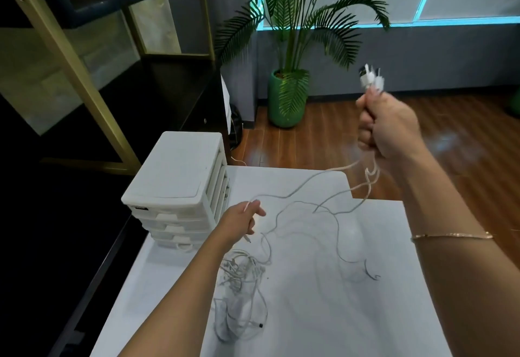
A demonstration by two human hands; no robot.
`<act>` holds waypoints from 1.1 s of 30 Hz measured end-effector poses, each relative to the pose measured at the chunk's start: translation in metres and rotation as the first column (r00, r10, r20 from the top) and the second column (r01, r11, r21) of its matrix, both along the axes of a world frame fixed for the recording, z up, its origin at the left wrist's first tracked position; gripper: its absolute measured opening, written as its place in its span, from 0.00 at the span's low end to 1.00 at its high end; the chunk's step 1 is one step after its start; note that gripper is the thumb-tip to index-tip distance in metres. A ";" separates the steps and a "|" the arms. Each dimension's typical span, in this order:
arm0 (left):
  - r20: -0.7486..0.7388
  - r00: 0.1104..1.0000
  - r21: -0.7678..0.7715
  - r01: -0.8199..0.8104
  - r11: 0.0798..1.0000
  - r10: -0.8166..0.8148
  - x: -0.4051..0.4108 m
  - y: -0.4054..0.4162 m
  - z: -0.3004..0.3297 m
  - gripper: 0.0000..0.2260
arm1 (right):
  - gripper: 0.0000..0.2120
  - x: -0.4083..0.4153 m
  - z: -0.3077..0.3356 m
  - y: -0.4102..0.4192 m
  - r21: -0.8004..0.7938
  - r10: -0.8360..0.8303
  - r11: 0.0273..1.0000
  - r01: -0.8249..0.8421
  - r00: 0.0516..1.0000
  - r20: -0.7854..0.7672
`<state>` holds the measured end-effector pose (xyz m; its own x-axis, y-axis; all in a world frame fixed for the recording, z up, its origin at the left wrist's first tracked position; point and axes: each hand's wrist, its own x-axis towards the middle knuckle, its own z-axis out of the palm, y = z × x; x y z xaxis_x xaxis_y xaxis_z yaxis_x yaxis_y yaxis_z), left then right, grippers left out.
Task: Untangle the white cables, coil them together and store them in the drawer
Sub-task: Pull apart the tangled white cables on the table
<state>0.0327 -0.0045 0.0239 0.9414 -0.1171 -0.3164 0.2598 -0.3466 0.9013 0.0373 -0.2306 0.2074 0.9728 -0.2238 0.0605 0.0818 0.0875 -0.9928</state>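
- The right hand (388, 125) is raised at about 2 o'clock above the desk (351, 314), its fingers (365, 131) clenched around a bunch of white cables (295, 244); their plug ends (371, 78) stick up out of the fist.
- From that fist, strands hang down and trail toward 8 o'clock onto the desk top.
- The left hand (242, 223) hovers low near the middle of the view, fingers loosely curled, pinching one strand that runs up to the right hand.
- A tangled heap of the cables lies on the desk at about 7 o'clock, just below the left forearm.
- A white drawer unit (177, 187) stands on the desk's far left corner, at 10 o'clock; its drawers look closed.
- A potted palm (289, 75) stands on the wooden floor at 12 o'clock.
- A thin bracelet (450, 235) circles the right forearm.
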 end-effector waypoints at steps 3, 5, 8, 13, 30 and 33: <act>-0.014 0.999 -0.097 0.035 0.995 -0.036 0.009 -0.010 0.024 0.18 | 0.15 -0.001 -0.019 0.009 -0.097 0.031 0.995 -0.038 0.997 -0.077; -0.021 0.998 -0.177 0.060 0.982 -0.064 0.012 -0.016 0.034 0.20 | 0.15 -0.001 -0.028 0.013 -0.115 0.045 0.992 -0.057 0.993 -0.108; -0.066 0.984 -0.162 0.152 0.975 -0.164 0.015 -0.025 0.035 0.20 | 0.15 -0.001 -0.033 0.012 -0.114 0.042 0.992 -0.056 0.993 -0.114; -0.087 0.943 0.197 0.332 0.923 -0.321 0.012 -0.036 0.016 0.17 | 0.14 -0.001 -0.019 0.003 -0.114 0.028 0.993 -0.034 0.998 -0.048; -0.258 0.937 0.687 0.348 0.638 -0.234 -0.018 0.016 -0.063 0.14 | 0.15 -0.002 -0.044 0.000 -0.114 0.119 0.986 -0.122 0.992 -0.038; -0.225 0.941 0.700 0.336 0.630 -0.252 -0.023 0.022 -0.076 0.14 | 0.15 -0.005 -0.054 0.006 -0.139 0.137 0.980 -0.146 0.988 -0.073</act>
